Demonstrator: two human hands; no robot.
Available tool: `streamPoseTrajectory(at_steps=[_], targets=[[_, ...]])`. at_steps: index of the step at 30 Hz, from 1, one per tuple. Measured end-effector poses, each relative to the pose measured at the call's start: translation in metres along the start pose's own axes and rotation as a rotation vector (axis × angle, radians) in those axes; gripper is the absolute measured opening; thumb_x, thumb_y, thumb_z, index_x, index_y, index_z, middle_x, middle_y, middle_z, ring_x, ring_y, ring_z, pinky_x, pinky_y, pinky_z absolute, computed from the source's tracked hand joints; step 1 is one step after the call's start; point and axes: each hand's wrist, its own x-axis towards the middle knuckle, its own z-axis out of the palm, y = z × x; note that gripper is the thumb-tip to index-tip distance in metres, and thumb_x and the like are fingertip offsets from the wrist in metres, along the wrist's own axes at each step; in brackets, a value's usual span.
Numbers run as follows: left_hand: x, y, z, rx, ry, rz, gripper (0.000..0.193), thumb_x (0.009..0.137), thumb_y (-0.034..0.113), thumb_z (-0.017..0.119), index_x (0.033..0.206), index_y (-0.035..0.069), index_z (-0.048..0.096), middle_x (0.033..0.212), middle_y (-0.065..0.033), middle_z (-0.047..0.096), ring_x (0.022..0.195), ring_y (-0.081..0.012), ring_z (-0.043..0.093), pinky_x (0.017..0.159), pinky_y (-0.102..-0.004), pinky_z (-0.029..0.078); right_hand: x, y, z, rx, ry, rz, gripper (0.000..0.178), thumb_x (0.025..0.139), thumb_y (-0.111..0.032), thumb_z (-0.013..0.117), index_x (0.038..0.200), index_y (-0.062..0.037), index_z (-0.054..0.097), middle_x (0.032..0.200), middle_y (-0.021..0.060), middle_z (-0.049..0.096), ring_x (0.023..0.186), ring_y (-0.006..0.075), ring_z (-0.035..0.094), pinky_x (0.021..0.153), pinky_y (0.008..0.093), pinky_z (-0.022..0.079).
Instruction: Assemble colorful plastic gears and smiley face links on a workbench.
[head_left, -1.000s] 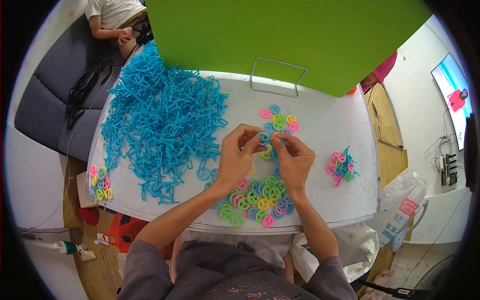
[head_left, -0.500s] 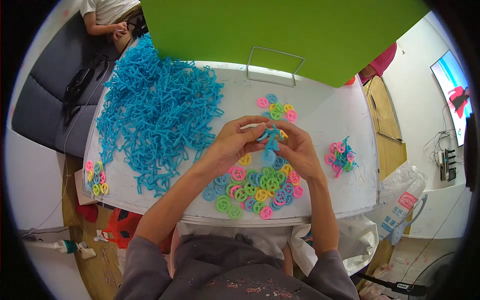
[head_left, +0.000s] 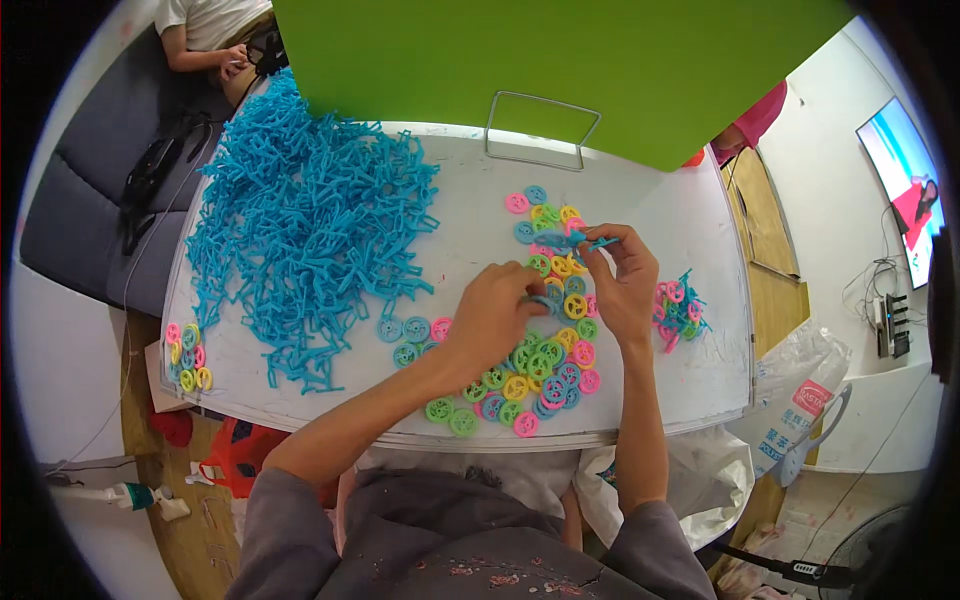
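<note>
This looks like a living room in a home: a dark padded sofa point(head_left: 100, 130) stands on the left, a television point(head_left: 900, 180) hangs on the white wall point(head_left: 835, 130) at the right, and the floor point(head_left: 195, 530) is wood-toned, though blue plastic parts point(head_left: 310, 210) and coloured wheels point(head_left: 550, 350) heaped on the white table point(head_left: 690, 390) suggest a small workshop too

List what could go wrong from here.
The blue plastic piece pinched in the right hand might slip and drop among the loose wheels. The left hand, low at those wheels, could scatter some. The small mixed bunch lies just right of the right forearm, which might brush it.
</note>
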Motion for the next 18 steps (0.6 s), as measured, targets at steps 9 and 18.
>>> streamPoseTrajectory(at_steps=[9,18], targets=[[0.009,-0.016,-0.037,-0.342,0.087,-0.202,0.013,0.081,0.007,0.068,0.09,0.0,0.062,0.08,-0.0083,0.067,0.074,-0.0168,0.065,0.065,-0.0303,0.051,-0.001,-0.006,0.002,0.002,-0.028,0.18,0.018,0.086,-0.002,0.063,0.103,0.0046,0.063,0.089,0.0086,0.067,0.084,0.0124,0.063,0.077,0.0239,0.05],[0.01,-0.015,-0.043,-0.444,0.1,-0.222,0.012,0.085,0.01,0.065,0.094,0.003,0.064,0.079,-0.0061,0.064,0.069,-0.0114,0.06,0.06,-0.0275,0.048,0.0,-0.005,-0.004,0.289,-0.086,0.365,0.024,0.09,-0.013,0.062,0.105,0.004,0.064,0.087,0.0088,0.068,0.079,0.0112,0.063,0.074,0.023,0.049]])
